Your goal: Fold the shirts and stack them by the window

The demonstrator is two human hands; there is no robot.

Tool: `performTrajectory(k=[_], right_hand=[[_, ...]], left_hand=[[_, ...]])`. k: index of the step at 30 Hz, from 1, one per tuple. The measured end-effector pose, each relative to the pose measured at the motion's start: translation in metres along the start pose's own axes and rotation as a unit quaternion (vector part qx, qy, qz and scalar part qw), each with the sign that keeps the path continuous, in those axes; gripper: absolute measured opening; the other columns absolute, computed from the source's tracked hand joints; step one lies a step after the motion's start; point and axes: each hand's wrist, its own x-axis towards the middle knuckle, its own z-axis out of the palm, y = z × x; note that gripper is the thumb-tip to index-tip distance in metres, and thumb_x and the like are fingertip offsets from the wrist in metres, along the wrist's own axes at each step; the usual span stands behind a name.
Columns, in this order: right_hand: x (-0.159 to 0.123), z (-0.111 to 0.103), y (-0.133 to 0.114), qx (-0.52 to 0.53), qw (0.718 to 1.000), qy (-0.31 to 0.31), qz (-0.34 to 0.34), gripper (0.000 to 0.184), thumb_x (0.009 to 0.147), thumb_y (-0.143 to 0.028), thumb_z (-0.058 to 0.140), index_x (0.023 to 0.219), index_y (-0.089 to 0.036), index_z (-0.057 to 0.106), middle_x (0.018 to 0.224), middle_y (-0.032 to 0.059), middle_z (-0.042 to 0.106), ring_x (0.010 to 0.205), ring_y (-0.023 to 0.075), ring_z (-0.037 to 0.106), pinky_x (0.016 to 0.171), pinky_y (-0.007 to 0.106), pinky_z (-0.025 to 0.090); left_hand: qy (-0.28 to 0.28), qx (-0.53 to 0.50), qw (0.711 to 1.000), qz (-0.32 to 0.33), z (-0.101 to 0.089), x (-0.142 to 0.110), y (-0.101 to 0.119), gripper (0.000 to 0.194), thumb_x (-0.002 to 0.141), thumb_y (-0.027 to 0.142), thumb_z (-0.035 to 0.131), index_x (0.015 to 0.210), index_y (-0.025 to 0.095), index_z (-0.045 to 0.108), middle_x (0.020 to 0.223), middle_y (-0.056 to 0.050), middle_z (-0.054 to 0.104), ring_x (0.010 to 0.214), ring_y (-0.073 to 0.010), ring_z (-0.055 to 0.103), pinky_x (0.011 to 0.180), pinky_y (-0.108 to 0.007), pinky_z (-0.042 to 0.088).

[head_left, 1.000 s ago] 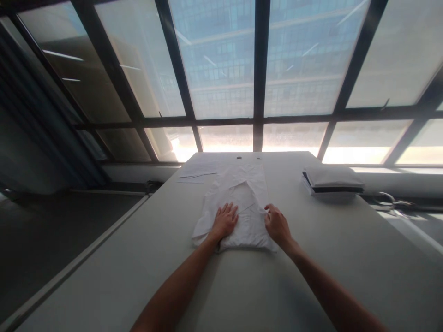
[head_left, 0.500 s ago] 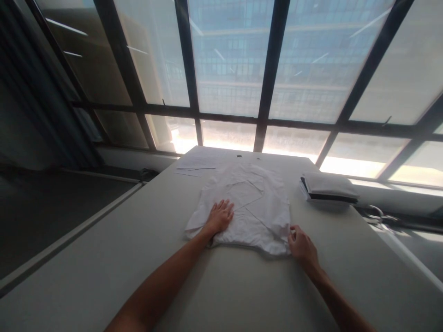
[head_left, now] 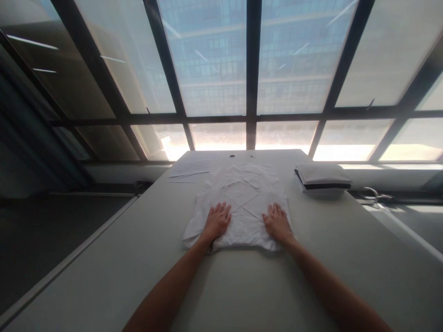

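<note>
A white cloth garment (head_left: 242, 193), perhaps a shirt, lies spread on the white table (head_left: 242, 290), with creases and crossing fold lines over its upper face. My left hand (head_left: 217, 221) rests flat on its near left part, fingers stretched out and slightly apart. On the near right part lies my right hand (head_left: 277, 222), also palm down with the fingers spread. Neither hand grips the fabric. Parts of the garment's near edge are bunched and uneven.
White paper sheets (head_left: 189, 171) lie at the table's far left. A stack of folded cloth (head_left: 322, 176), grey-white and black, sits at the right edge. Beyond the right edge is a shiny curved object (head_left: 371, 194). Large windows (head_left: 214, 60) rise behind the table.
My right hand has let go of the garment's right edge and moved left onto it, flattening out. My left hand stays flat on the cloth. The camera view has tilted slightly.
</note>
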Motion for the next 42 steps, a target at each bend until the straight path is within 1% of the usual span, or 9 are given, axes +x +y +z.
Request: performTrajectory(k=[7,16,20,23,25,30,35,38,42], right_hand=[[-0.018,0.008,0.025,-0.017,1.0,0.01,0.02,0.066,0.099,-0.044,0.036,0.15,-0.001,0.04,0.159,0.0224,0.031,0.148,0.0304,0.026,0.119,0.043,0.015],[-0.067,0.005,0.036,-0.052,0.999,0.004,0.01,0.066,0.099,-0.041,0.037,0.151,-0.001,0.04,0.159,0.0229,0.031,0.149,0.0322,0.023,0.12,0.044,0.013],[-0.08,0.006,0.036,-0.044,0.999,0.008,0.015,0.066,0.098,-0.041,0.04,0.15,-0.001,0.041,0.158,0.0236,0.033,0.149,0.0329,0.023,0.12,0.045,0.012],[-0.08,0.004,0.033,-0.027,0.999,0.007,0.027,0.065,0.097,-0.039,0.041,0.149,0.0,0.042,0.158,0.0248,0.033,0.149,0.0337,0.023,0.12,0.045,0.012],[-0.079,0.002,0.03,-0.017,0.999,0.001,0.032,0.065,0.097,-0.038,0.041,0.149,0.0,0.042,0.158,0.0242,0.033,0.149,0.0332,0.023,0.12,0.046,0.011],[-0.078,-0.006,0.027,-0.005,0.999,-0.007,0.038,0.063,0.097,-0.038,0.041,0.149,-0.003,0.044,0.158,0.0227,0.035,0.148,0.0324,0.024,0.12,0.046,0.013],[-0.077,-0.009,0.027,0.013,0.999,-0.018,0.038,0.061,0.097,-0.037,0.041,0.149,-0.006,0.045,0.158,0.0211,0.034,0.149,0.0316,0.025,0.12,0.045,0.013],[-0.076,-0.007,0.027,0.027,0.999,-0.02,0.039,0.06,0.096,-0.035,0.043,0.149,-0.008,0.045,0.159,0.0201,0.034,0.149,0.0313,0.024,0.12,0.045,0.012],[-0.075,-0.006,0.026,0.05,0.998,-0.013,0.038,0.06,0.096,-0.034,0.044,0.15,-0.008,0.045,0.159,0.0205,0.033,0.149,0.0314,0.023,0.12,0.045,0.01]], left_hand=[[-0.001,0.019,1.0,0.005,0.001,-0.009,0.007,0.056,0.103,0.043,0.027,0.155,0.025,0.035,0.164,-0.006,0.026,0.152,-0.0293,0.019,0.121,-0.052,0.015],[-0.012,0.03,0.999,0.025,-0.004,-0.056,0.028,0.058,0.102,0.044,0.028,0.157,0.025,0.03,0.165,-0.008,0.021,0.153,-0.0315,0.012,0.121,-0.056,0.01],[-0.037,0.026,0.999,0.02,-0.007,-0.063,0.029,0.059,0.102,0.046,0.028,0.158,0.027,0.029,0.166,-0.008,0.02,0.153,-0.0319,0.01,0.121,-0.057,0.012],[-0.088,0.007,0.996,-0.004,-0.009,-0.045,0.035,0.061,0.102,0.049,0.031,0.157,0.023,0.03,0.165,-0.013,0.02,0.152,-0.0377,0.014,0.117,-0.062,0.018],[-0.095,-0.01,0.995,-0.008,-0.007,-0.023,0.047,0.061,0.102,0.05,0.031,0.156,0.021,0.032,0.163,-0.016,0.025,0.151,-0.0374,0.019,0.116,-0.061,0.023],[-0.048,-0.081,0.995,0.028,0.004,0.058,0.096,0.053,0.104,0.044,0.032,0.152,0.024,0.038,0.156,-0.01,0.042,0.146,-0.0268,0.033,0.117,-0.052,0.027],[-0.007,-0.105,0.994,0.0,0.013,0.125,0.137,0.046,0.104,0.038,0.034,0.146,0.026,0.047,0.148,-0.009,0.052,0.14,-0.0221,0.042,0.116,-0.044,0.029],[0.017,-0.113,0.993,-0.021,0.019,0.142,0.152,0.045,0.103,0.036,0.038,0.143,0.021,0.052,0.141,-0.013,0.058,0.135,-0.0242,0.047,0.116,-0.044,0.028],[0.045,-0.13,0.99,-0.015,0.027,0.144,0.161,0.048,0.1,0.034,0.043,0.144,0.015,0.051,0.141,-0.019,0.056,0.136,-0.029,0.046,0.118,-0.049,0.022]])
